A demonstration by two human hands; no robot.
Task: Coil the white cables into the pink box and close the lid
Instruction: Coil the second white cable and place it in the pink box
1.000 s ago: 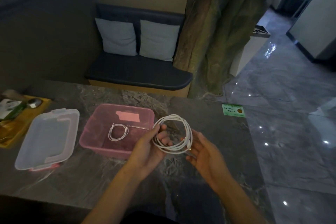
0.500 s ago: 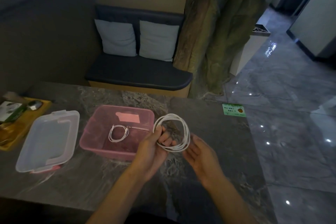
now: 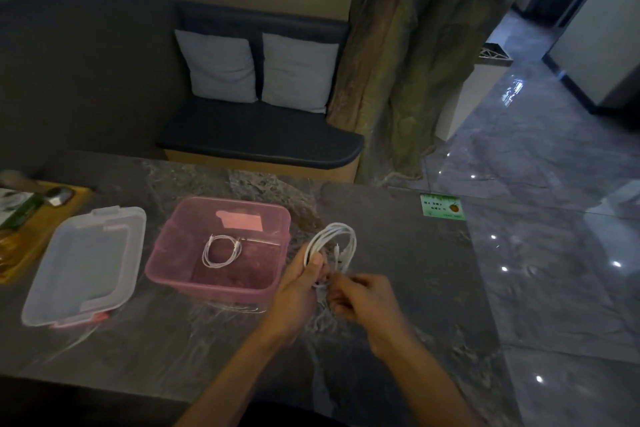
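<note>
An open pink box (image 3: 166, 255) sits on the dark marble table, with a small coiled white cable (image 3: 221, 250) lying inside it. Just right of the box, my left hand (image 3: 300, 282) pinches the bottom of a larger white cable coil (image 3: 332, 243) that stands upright above the table. My right hand (image 3: 360, 296) is closed on the loose end of that same cable, close beside my left hand. The clear lid (image 3: 86, 263) lies flat on the table to the left of the box.
A wooden tray (image 3: 41, 222) with small items sits at the far left edge. A green card (image 3: 442, 207) lies near the table's far right corner. Beyond the table is a bench with two cushions (image 3: 258, 71); a glossy floor lies to the right.
My right hand went from open beneath the coil to closed on the cable end beside my left hand. The coil has narrowed and turned more upright.
</note>
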